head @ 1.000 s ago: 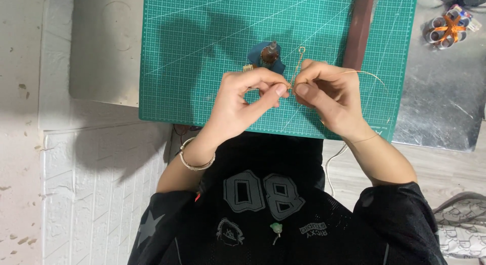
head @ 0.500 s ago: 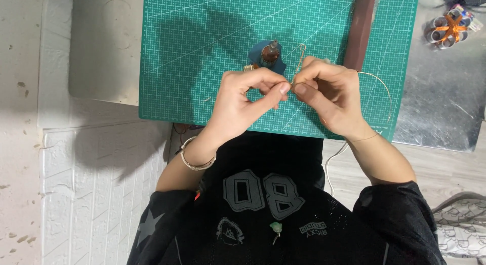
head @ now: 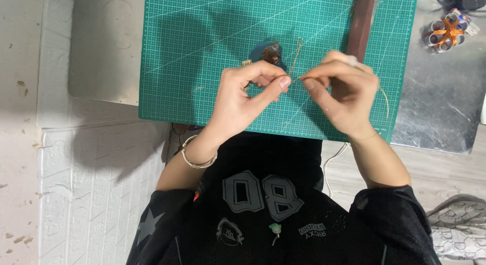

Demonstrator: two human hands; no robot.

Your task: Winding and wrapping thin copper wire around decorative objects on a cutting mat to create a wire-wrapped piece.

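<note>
Both hands have drawn slightly apart over the green cutting mat (head: 202, 52): left hand (head: 243, 95) and right hand (head: 344, 95) each pinch the thin wire (head: 295, 60) shut, tensioning it.

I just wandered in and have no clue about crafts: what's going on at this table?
A person in a black jersey works over a green cutting mat. The left hand and right hand each pinch a thin tan cord between thumb and fingertip, close together above the mat. The cord loops upward and also trails off past the right wrist. A small blue-and-brown object sits on the mat just beyond the fingers.
</note>
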